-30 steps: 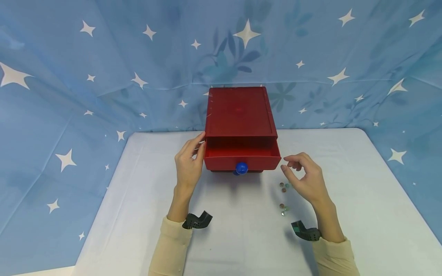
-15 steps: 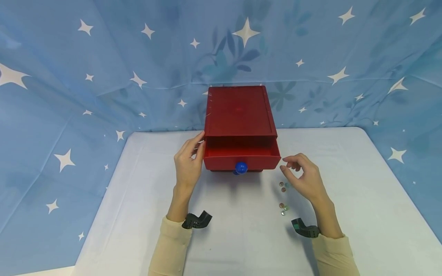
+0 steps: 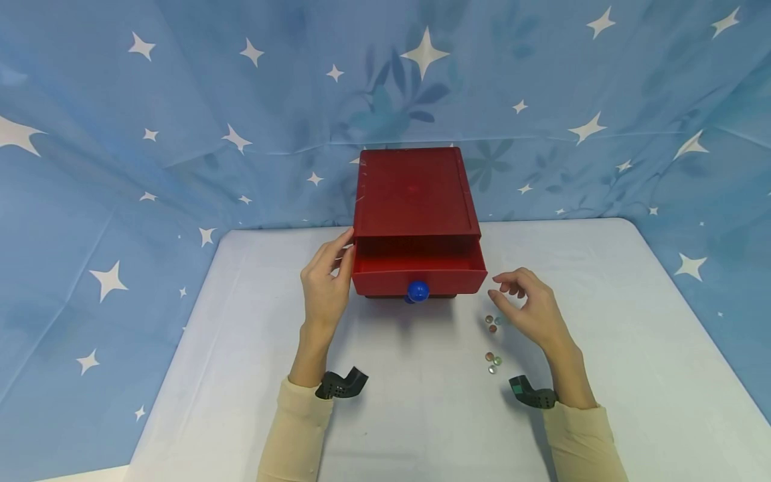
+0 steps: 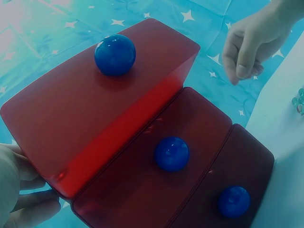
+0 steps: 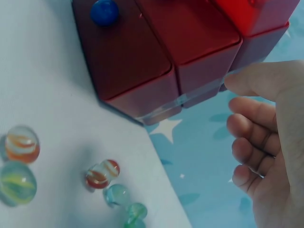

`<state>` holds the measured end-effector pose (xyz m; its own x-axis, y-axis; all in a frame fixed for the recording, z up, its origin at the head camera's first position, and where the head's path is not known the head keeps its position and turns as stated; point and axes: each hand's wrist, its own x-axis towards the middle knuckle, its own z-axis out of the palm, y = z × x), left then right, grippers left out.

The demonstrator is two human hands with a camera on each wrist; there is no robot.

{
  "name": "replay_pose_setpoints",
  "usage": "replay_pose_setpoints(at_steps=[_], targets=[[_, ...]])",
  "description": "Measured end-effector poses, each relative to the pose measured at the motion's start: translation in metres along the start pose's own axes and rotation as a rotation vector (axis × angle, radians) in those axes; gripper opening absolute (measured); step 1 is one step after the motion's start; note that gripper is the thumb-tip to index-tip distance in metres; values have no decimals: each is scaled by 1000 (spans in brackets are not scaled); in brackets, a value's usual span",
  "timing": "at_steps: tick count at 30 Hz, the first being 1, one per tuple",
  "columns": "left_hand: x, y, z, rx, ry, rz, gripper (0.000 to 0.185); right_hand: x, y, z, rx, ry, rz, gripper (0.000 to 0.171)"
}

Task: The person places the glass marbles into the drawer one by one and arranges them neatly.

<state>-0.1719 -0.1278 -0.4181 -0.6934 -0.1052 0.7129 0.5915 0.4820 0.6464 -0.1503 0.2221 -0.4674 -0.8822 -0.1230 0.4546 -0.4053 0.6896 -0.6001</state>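
A red cabinet (image 3: pixel 415 191) has three drawers stacked in it, each with a round blue knob. The top drawer (image 3: pixel 419 282) is pulled partway out, and its visible inside is bare red. In the left wrist view the two lower drawers (image 4: pixel 178 128) sit closed. My left hand (image 3: pixel 325 288) touches the left side of the cabinet near the top drawer, fingers and thumb extended. Off the right front corner, my right hand (image 3: pixel 533 304) hovers with fingers loosely bent and nothing in them. Several glass marbles (image 5: pixel 97 175) lie on the table below that hand.
The cabinet stands toward the far side of a white-covered table (image 3: pixel 415 415). A blue cloth (image 3: pixel 271 100) with white stars hangs behind it. More marbles (image 5: pixel 23 145) lie nearer the front edge, right of the middle.
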Motion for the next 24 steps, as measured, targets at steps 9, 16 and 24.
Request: replay_pose_setpoints(at_steps=[9, 16, 24], targets=[[-1, 0, 0, -6, 0, 3, 33, -3, 10, 3, -30, -64, 34, 26], [0, 0, 0, 1, 8, 2, 32, -4, 17, 5, -50, -123, 70, 27], [0, 0, 0, -1, 7, -2, 32, -5, 24, 5, -73, -222, 137, 27]])
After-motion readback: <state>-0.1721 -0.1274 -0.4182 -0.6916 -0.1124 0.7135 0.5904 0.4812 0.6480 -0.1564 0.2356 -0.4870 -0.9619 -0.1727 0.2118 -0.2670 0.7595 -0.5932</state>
